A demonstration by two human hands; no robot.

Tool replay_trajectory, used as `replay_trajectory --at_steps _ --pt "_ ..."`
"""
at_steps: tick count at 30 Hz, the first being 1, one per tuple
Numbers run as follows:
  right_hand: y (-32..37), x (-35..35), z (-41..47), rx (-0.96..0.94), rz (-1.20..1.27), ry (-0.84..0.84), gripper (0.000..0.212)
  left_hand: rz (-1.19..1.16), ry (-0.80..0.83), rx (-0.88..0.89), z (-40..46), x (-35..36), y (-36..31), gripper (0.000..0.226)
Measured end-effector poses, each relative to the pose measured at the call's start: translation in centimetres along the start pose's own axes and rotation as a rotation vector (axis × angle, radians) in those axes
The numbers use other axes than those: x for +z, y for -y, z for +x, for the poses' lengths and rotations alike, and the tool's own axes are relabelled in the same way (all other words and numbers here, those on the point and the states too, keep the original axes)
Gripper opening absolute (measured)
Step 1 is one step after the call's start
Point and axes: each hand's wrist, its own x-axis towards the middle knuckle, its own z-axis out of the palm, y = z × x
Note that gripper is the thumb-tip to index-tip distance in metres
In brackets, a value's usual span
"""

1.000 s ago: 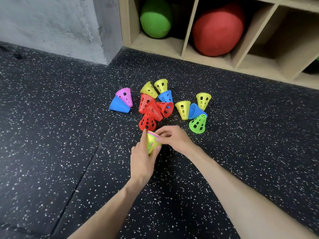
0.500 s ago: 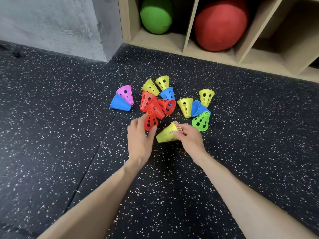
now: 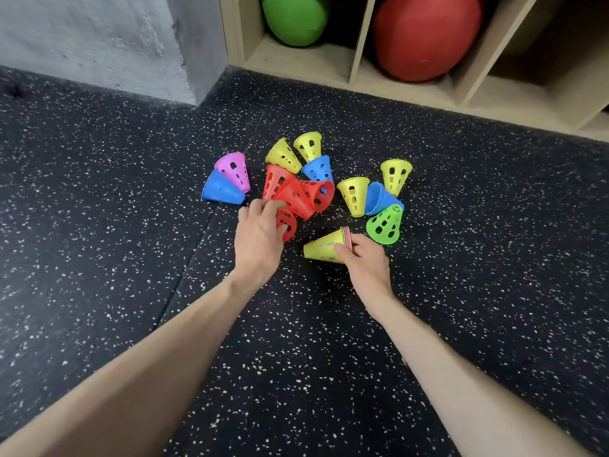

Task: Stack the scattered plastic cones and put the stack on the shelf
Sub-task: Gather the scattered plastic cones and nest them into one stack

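Observation:
Several small perforated plastic cones lie scattered on the dark speckled floor: red ones (image 3: 298,192) in the middle, yellow ones (image 3: 354,196), a blue and pink pair (image 3: 224,188) at the left, a green one (image 3: 385,225) at the right. My right hand (image 3: 365,262) grips a short nested stack with a yellow cone outermost (image 3: 324,247), lying on its side with its tip pointing left. My left hand (image 3: 260,232) curls its fingers round the nearest red cone (image 3: 288,224). The wooden shelf (image 3: 412,90) stands at the back.
The shelf's compartments hold a green ball (image 3: 295,18) and a red ball (image 3: 425,34); the compartment to the right of them looks vacant. A grey concrete wall corner (image 3: 184,51) juts out at the back left. Bare floor lies around the cone pile.
My right hand has taken the stack alone and shifted it right, tip turned left. My left hand has let go of the stack and reached forward onto the nearest red cone.

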Motion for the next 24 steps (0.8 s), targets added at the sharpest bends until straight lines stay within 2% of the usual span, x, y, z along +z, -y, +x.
replay_trajectory --at_steps 3,6,8,11,14,17,20,24 --pt "0.2 0.4 0.2 0.028 0.073 -0.068 0.010 -0.148 -0.043 -0.151 -0.1 -0.7 0.9 0.035" --pt "0.7 1.1 -0.2 0.049 0.129 -0.122 0.013 -0.330 -0.087 -0.219 -1.1 -1.5 0.9 0.031" --pt "1.3 1.5 -0.9 0.019 0.143 -0.056 0.010 -0.421 -0.062 -0.249 -2.5 -2.2 0.5 0.030" --pt "3.0 2.1 -2.6 -0.016 0.199 0.122 0.015 -0.482 -0.031 -0.270 -5.1 -3.0 -0.2 0.029" --pt "4.9 2.0 -4.6 -0.034 0.191 0.228 0.021 -0.564 -0.041 -0.288 -7.5 -3.8 -0.8 0.027" --pt "6.8 0.6 -6.6 -0.070 0.124 0.290 0.024 -0.630 -0.047 -0.296 -9.1 -5.7 -1.5 0.023" --pt "9.2 -2.2 -9.0 -0.108 0.103 0.344 0.021 -0.660 -0.055 -0.226 -10.4 -9.3 -2.9 0.019" --pt "13.8 -7.1 -13.4 -0.157 0.138 0.333 0.018 -0.740 -0.043 -0.147 -12.5 -15.7 -6.9 0.024"
